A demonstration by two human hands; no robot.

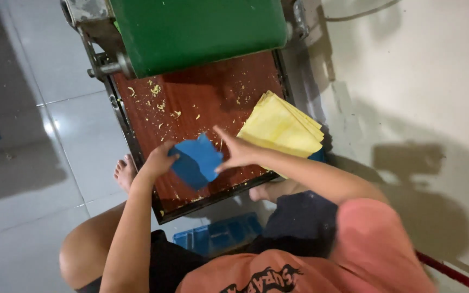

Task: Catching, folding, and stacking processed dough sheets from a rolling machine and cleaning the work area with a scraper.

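A green machine housing (196,30) stands at the top, over a reddish wooden board (202,100). Left of the housing lies a pale tiled floor (33,179) with glare; right of it, a plain cream surface (424,81), perhaps a wall, carries soft shadows.
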